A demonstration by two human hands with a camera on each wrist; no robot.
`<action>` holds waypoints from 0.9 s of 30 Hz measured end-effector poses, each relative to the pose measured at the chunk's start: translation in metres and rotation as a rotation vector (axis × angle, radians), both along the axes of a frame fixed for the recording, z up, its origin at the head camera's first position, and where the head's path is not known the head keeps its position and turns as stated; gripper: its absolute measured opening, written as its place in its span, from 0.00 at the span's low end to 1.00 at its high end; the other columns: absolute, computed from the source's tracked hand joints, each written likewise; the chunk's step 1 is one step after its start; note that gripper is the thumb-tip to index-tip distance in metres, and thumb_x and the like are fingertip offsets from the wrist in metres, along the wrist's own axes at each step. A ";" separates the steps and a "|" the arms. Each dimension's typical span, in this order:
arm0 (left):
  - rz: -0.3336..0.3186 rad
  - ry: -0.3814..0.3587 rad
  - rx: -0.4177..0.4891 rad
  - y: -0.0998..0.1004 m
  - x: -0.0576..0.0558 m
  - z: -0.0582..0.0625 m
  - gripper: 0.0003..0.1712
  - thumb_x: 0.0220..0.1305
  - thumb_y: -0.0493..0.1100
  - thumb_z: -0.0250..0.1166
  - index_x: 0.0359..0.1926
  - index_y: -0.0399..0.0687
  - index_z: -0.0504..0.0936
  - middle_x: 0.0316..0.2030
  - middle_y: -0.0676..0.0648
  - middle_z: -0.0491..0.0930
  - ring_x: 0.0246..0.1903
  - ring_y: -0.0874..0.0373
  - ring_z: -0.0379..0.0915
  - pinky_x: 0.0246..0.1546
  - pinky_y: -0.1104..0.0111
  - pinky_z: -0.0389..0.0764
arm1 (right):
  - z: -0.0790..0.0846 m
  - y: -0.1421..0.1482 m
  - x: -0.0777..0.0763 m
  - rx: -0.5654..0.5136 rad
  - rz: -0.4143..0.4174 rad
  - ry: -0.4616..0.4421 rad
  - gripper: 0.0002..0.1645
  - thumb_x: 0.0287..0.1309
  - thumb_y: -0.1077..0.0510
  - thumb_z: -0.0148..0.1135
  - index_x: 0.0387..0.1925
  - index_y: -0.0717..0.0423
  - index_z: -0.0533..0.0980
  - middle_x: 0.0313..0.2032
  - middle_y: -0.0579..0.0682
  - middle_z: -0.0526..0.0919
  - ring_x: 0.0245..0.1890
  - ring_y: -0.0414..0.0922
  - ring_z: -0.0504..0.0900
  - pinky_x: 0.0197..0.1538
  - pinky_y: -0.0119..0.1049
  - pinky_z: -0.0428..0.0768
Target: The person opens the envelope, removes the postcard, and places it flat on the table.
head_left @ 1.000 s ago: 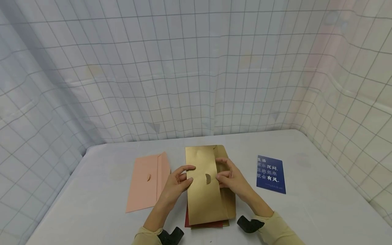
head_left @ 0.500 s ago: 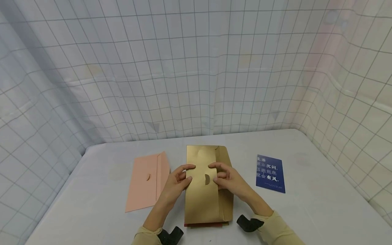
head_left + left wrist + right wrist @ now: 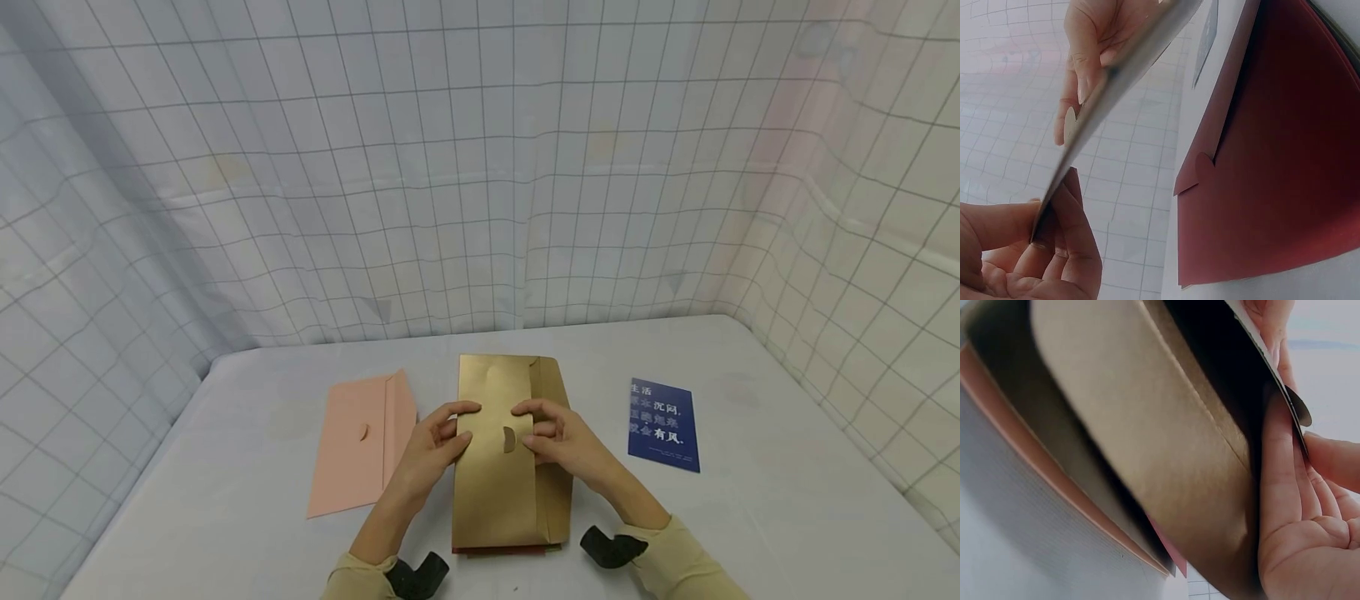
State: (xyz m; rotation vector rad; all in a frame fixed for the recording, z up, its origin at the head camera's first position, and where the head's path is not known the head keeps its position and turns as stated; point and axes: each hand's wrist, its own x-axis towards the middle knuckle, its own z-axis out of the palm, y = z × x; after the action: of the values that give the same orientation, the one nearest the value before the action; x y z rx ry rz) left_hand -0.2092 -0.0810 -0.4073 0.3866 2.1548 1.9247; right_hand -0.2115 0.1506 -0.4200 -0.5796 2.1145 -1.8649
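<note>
A gold envelope (image 3: pixel 487 500) is held above the stack, its half-moon tab (image 3: pixel 509 440) facing up. My left hand (image 3: pixel 423 458) pinches its left edge between thumb and fingers. On the opposite side my right hand (image 3: pixel 576 450) pinches the edge of the front panel. In the right wrist view, some right fingers (image 3: pixel 1282 481) reach inside the envelope's opening while the thumb stays outside. The gold flap (image 3: pixel 1141 425) hangs unfolded beside that hand. Beneath lies a red envelope (image 3: pixel 1285 169), mostly hidden in the head view. I cannot tell what the gold envelope contains.
A pink envelope (image 3: pixel 356 450) lies left of the stack on the white tabletop (image 3: pixel 225 467). To the right is a blue card (image 3: pixel 663 425) with white lettering. More envelope edges, one of them salmon-coloured (image 3: pixel 1041 462), show beneath the gold one. Gridded curtains (image 3: pixel 480 208) surround the table.
My right hand has shifted left, and its index finger has come onto the envelope's front. The envelope has tilted slightly, covering more of the red one below. My left hand has barely moved.
</note>
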 end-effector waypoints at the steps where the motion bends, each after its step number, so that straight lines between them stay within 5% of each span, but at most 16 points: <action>1: 0.002 -0.002 0.000 0.000 0.000 0.000 0.20 0.67 0.33 0.53 0.59 0.46 0.70 0.26 0.52 0.70 0.24 0.65 0.65 0.30 0.73 0.68 | 0.000 0.000 0.000 -0.004 0.000 -0.002 0.25 0.63 0.61 0.55 0.59 0.62 0.64 0.21 0.41 0.75 0.29 0.33 0.76 0.38 0.32 0.81; 7: -0.001 -0.012 -0.006 0.001 0.000 0.000 0.21 0.66 0.33 0.54 0.59 0.45 0.70 0.35 0.48 0.77 0.27 0.64 0.69 0.31 0.74 0.70 | 0.000 0.000 0.001 -0.028 0.003 -0.016 0.24 0.62 0.63 0.54 0.59 0.64 0.63 0.22 0.38 0.80 0.30 0.33 0.80 0.37 0.32 0.82; 13: 0.012 -0.015 -0.020 0.001 0.000 -0.001 0.21 0.66 0.33 0.54 0.59 0.46 0.71 0.32 0.49 0.77 0.26 0.64 0.68 0.31 0.74 0.70 | -0.001 -0.002 0.002 -0.023 -0.021 -0.028 0.24 0.62 0.63 0.54 0.59 0.64 0.64 0.22 0.39 0.81 0.31 0.34 0.82 0.37 0.33 0.82; 20: 0.002 -0.008 -0.018 0.000 -0.001 -0.002 0.21 0.66 0.34 0.54 0.59 0.46 0.71 0.34 0.47 0.77 0.27 0.64 0.69 0.31 0.74 0.70 | 0.002 -0.002 0.003 -0.018 -0.047 -0.016 0.23 0.61 0.64 0.55 0.57 0.66 0.65 0.30 0.64 0.84 0.29 0.34 0.82 0.36 0.33 0.82; 27: 0.012 -0.021 -0.016 0.001 -0.001 -0.001 0.21 0.65 0.33 0.55 0.59 0.46 0.71 0.37 0.45 0.79 0.27 0.65 0.70 0.31 0.74 0.70 | 0.000 -0.002 0.001 -0.005 -0.055 -0.008 0.23 0.60 0.65 0.56 0.56 0.69 0.65 0.32 0.72 0.81 0.29 0.34 0.82 0.35 0.32 0.82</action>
State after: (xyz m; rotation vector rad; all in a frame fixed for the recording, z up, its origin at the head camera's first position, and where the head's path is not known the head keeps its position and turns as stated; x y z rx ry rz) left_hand -0.2099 -0.0799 -0.4079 0.3499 2.1629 1.9087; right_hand -0.2103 0.1483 -0.4196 -0.5198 2.1420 -1.8991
